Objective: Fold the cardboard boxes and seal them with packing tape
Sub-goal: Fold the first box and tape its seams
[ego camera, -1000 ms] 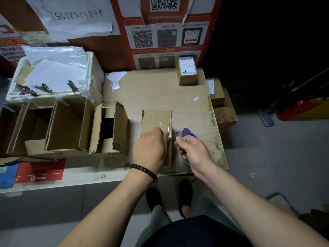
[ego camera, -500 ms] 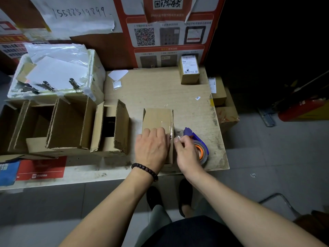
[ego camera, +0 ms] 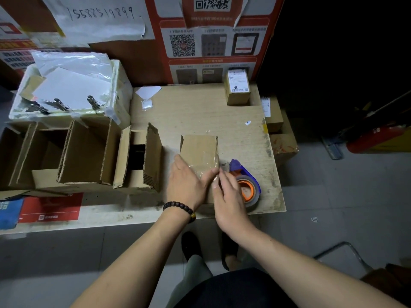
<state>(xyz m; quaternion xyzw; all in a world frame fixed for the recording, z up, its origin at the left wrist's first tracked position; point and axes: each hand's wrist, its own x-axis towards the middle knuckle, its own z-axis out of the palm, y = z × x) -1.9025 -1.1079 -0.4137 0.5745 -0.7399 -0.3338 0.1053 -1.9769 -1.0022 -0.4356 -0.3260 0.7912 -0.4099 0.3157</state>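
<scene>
A small closed cardboard box [ego camera: 198,150] lies on the wooden table [ego camera: 200,114], with clear tape across its top. My left hand [ego camera: 188,182] lies flat on the box's near part, fingers straight. My right hand [ego camera: 229,196] is beside the box's right edge, its fingers extended and touching the taped edge. A purple tape dispenser [ego camera: 244,178] with an orange-cored roll lies on the table just right of my right hand, free of both hands.
Several open, unfolded cardboard boxes [ego camera: 138,156] stand in a row to the left. A white foam box [ego camera: 120,85] with papers and clips sits behind them. A labelled parcel [ego camera: 236,87] rests at the table's back right. The table's edge is close on the right.
My right hand let go of the tape dispenser, which now lies on the table, and moved to the box's right edge. My left hand flattened on the box top.
</scene>
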